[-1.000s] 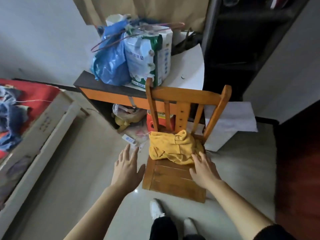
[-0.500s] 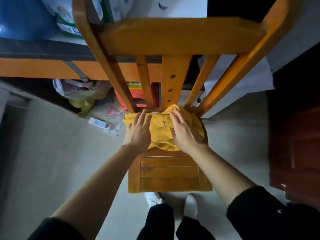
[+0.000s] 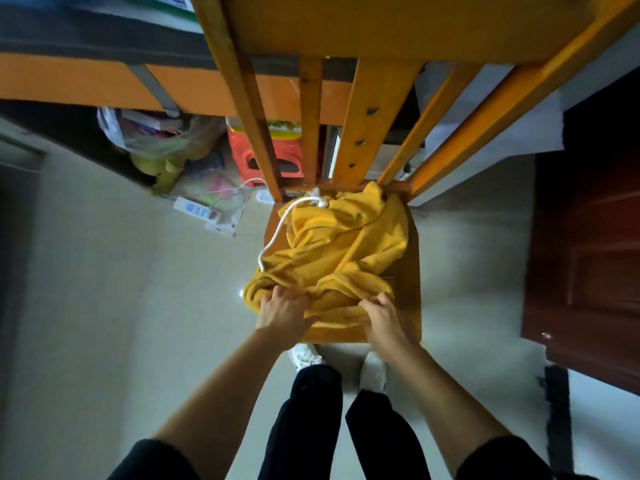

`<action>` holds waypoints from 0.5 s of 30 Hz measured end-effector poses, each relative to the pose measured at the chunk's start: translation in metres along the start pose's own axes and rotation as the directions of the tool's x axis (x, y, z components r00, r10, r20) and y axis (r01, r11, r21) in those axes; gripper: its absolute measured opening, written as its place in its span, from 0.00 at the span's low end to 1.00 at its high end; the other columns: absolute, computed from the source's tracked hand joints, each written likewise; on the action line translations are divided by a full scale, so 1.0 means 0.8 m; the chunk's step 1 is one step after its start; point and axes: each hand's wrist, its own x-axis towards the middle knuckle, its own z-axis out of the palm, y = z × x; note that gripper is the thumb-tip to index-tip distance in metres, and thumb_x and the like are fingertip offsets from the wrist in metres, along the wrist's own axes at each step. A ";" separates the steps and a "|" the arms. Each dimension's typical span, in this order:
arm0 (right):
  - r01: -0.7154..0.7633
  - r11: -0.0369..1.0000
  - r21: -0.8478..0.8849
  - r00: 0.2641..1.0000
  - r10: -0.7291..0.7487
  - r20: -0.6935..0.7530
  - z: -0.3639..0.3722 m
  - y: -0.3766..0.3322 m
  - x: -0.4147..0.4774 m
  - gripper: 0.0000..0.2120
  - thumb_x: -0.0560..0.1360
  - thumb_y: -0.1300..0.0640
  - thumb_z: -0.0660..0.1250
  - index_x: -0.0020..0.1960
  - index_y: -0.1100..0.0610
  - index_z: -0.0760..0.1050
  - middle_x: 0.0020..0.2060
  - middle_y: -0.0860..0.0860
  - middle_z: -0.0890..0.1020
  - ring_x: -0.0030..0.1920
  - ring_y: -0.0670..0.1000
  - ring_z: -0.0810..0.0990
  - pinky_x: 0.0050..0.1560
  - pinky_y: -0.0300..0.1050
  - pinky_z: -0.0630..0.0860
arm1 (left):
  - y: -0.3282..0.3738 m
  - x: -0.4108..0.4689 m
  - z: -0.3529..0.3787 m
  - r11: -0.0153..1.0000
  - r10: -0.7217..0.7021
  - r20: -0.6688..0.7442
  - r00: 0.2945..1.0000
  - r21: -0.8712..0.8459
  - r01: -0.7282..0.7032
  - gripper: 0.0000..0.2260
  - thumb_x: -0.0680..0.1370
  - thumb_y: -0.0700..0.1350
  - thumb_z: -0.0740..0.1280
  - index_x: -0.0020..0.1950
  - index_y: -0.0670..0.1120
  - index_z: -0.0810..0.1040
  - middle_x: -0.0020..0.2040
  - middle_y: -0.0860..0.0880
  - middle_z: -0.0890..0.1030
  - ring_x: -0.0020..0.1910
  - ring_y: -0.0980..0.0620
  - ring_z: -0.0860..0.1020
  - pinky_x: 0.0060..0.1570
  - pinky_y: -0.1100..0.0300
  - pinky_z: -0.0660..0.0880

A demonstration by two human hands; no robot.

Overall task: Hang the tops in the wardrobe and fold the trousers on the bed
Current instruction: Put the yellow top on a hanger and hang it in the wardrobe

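In the middle of the frame, a crumpled yellow top point(image 3: 343, 251) lies on the seat of a wooden chair point(image 3: 410, 306), and a white cord point(image 3: 277, 230) curls along its upper left edge. The left hand point(image 3: 282, 311) has its grip closed on a bunch of cloth at the top's lower left corner. The right hand point(image 3: 384, 318) pinches a fold at its lower right edge.
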 end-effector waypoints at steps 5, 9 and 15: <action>0.016 0.999 0.035 0.949 -0.004 -0.314 -0.116 -0.044 -0.057 0.12 0.80 0.58 0.62 0.62 0.49 0.74 0.66 0.50 0.68 0.52 0.56 0.80 0.50 0.48 0.78 | -0.004 -0.071 -0.089 0.922 -0.039 -0.035 0.999 -0.387 0.023 0.30 0.73 0.72 0.59 0.61 0.50 0.76 0.60 0.45 0.71 0.62 0.43 0.69 0.61 0.44 0.70; 0.178 0.971 0.160 0.757 -0.031 -0.652 -0.228 -0.095 -0.109 0.12 0.79 0.64 0.65 0.61 0.54 0.75 0.71 0.56 0.67 0.58 0.59 0.79 0.49 0.45 0.79 | -0.017 -0.139 -0.197 0.510 -0.189 -0.113 0.976 -0.860 -0.001 0.25 0.74 0.67 0.65 0.48 0.45 0.78 0.45 0.44 0.80 0.42 0.51 0.78 0.41 0.55 0.77; 0.482 0.791 0.378 0.643 -0.025 -0.766 -0.367 -0.178 -0.203 0.13 0.80 0.66 0.59 0.60 0.51 0.71 0.53 0.52 0.80 0.49 0.51 0.79 0.46 0.33 0.76 | -0.023 -0.256 -0.301 0.467 -0.243 -0.328 0.913 -0.864 -0.186 0.19 0.77 0.59 0.67 0.47 0.42 0.82 0.40 0.46 0.81 0.38 0.52 0.78 0.37 0.60 0.73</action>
